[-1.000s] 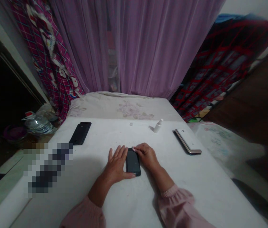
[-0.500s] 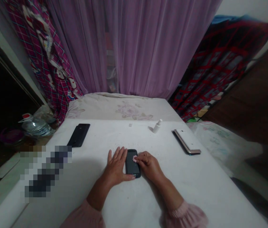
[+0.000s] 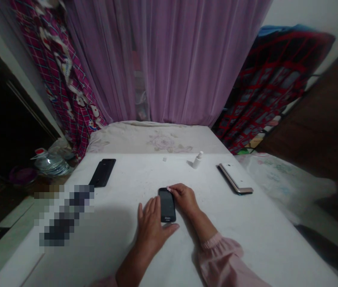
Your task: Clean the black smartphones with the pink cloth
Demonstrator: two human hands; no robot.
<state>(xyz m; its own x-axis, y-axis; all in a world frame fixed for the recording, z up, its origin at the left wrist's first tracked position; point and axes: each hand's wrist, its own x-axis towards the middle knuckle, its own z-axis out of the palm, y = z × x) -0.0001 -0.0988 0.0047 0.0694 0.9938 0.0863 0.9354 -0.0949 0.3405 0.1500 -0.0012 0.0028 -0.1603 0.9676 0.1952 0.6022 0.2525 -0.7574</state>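
A dark smartphone (image 3: 167,205) lies face up on the white cloth in front of me. My left hand (image 3: 152,221) is open along its left edge, fingers stretched forward and thumb reaching past the lower end. Pinched in the fingers of my right hand (image 3: 185,198) is a small pinkish-white wad (image 3: 169,189), perhaps tissue or cloth, at the phone's top right corner. A white spray bottle (image 3: 197,160) stands upright beyond my right hand. Near it sits a tiny pale square piece (image 3: 164,159).
Dark phones (image 3: 103,172) lie at the left, and a stack of phones (image 3: 234,177) with a white one on top is at the right. A blurred-out patch covers the left table edge. Purple curtains (image 3: 180,59) hang behind; a water jug (image 3: 50,162) stands left of the table.
My right hand has moved the wad from the middle of the screen up to the top corner. My left hand has slid slightly toward me, its thumb now off the phone's lower edge.
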